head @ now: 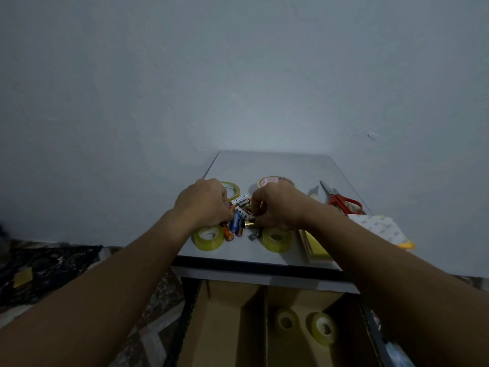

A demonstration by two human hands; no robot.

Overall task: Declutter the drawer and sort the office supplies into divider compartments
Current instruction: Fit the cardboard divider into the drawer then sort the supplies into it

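We see both hands low over worktop (267, 162), batteries (239, 217) heaped between them, touching both. Left hand (205, 205) curled, fingertips gripping left side of heap. Right hand (277, 207) curled, fingers pinching batteries at right side. Near-left tape roll (208, 236) and near-right tape roll (276, 239) just nearer than hands; 2 more rolls beyond hands. Red scissors (342, 202) far right, well apart. Drawer (225, 327) open below near edge; 2 tape rolls (324, 327) in compartment right of cardboard divider (260, 324).
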